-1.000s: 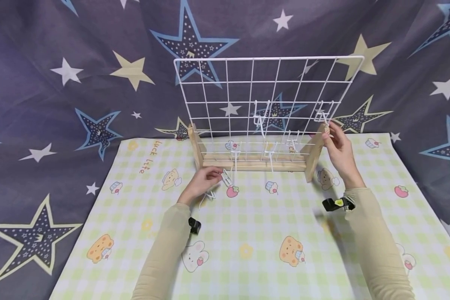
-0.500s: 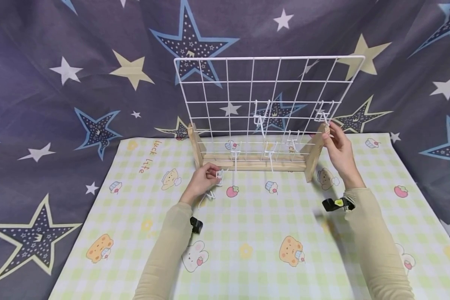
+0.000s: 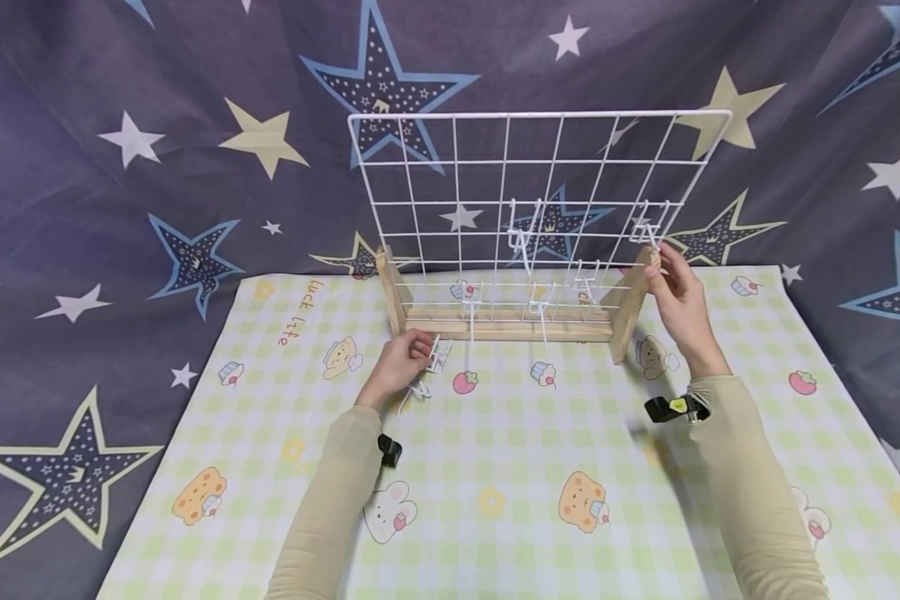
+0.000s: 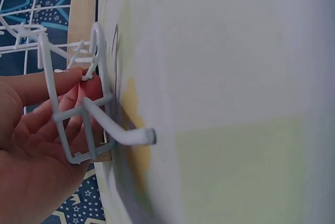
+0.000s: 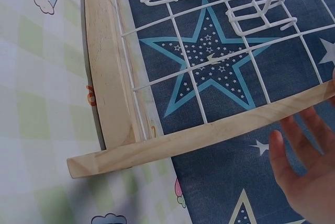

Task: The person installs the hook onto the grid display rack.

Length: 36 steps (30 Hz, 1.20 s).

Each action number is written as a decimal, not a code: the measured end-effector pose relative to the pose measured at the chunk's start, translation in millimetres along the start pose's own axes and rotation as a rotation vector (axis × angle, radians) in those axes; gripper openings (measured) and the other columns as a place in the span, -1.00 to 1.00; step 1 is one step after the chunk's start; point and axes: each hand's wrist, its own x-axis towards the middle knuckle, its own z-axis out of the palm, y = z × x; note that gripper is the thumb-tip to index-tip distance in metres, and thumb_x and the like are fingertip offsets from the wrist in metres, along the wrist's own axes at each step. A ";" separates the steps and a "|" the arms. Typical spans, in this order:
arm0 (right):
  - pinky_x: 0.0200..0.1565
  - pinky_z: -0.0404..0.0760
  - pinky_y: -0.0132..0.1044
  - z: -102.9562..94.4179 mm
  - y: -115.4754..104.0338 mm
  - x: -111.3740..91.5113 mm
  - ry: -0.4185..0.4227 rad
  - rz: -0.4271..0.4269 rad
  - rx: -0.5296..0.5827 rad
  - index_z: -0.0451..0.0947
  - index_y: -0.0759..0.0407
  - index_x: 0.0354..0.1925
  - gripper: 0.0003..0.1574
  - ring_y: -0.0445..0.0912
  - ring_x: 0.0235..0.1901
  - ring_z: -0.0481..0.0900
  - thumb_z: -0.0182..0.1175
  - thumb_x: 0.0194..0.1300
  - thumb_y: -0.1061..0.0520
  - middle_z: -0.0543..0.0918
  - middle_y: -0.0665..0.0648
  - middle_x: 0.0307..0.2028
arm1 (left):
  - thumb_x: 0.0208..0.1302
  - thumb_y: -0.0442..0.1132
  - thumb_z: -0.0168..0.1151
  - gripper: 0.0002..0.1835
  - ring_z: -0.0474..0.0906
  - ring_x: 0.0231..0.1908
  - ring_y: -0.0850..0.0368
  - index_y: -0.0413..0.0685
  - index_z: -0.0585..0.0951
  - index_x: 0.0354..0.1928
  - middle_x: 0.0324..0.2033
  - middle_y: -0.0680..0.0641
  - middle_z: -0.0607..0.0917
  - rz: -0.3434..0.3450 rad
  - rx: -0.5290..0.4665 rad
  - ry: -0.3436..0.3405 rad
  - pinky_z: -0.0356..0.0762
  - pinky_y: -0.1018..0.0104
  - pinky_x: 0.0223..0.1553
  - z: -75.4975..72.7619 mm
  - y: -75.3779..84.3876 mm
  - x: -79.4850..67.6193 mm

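A white wire grid rack (image 3: 505, 162) stands in a wooden base with two side posts. Between its fingertips my left hand (image 3: 399, 367) pinches a white wire hook (image 3: 440, 354), just in front of the base's left end. A second white hook (image 3: 418, 390) lies on the cloth by that hand; it looms large in the left wrist view, its bent peg (image 4: 125, 134) towards the camera. My right hand (image 3: 678, 304) holds the top of the right wooden post (image 3: 630, 308), partly out of frame in the right wrist view.
Several white hooks, one being the upper middle hook (image 3: 520, 237), hang on the grid. A pale green checked cloth (image 3: 495, 450) covers the table. Behind the rack hangs a dark star-patterned curtain (image 3: 195, 108).
The hook in my left hand has turned and shifted slightly left with the fingers. My right hand and the rack stay where they were.
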 end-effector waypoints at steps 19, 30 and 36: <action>-0.06 0.52 -0.53 -0.8 -0.5 0.0 -0.007 0.007 0.008 0.21 0.22 0.42 -0.43 -0.20 0.01 0.47 -0.04 0.51 0.20 0.38 0.40 0.23 | 0.12 -0.56 0.31 -0.81 0.58 -0.37 0.04 -0.31 0.66 -0.19 -0.37 -0.15 0.66 0.067 -0.003 0.047 0.64 0.31 -0.31 1.6 2.0 -0.3; -0.07 0.52 -0.54 0.5 -0.8 0.5 0.000 0.001 0.016 0.21 0.24 0.41 -0.43 -0.22 -0.01 0.48 -0.04 0.50 0.22 0.40 0.39 0.20 | 0.10 -0.61 0.27 -0.79 0.60 -0.38 0.04 -0.44 0.61 -0.17 -0.36 -0.22 0.65 0.073 -0.189 0.030 0.67 0.34 -0.32 -1.5 4.8 -0.9; -0.07 0.53 -0.53 -0.5 -0.4 -0.1 -0.001 0.006 0.010 0.21 0.23 0.41 -0.43 -0.21 0.01 0.48 -0.03 0.50 0.21 0.39 0.41 0.22 | 0.08 -0.62 0.27 -0.77 0.62 -0.37 0.09 -0.44 0.60 -0.17 -0.34 -0.23 0.66 0.086 -0.288 0.051 0.68 0.35 -0.26 -7.8 13.2 -2.5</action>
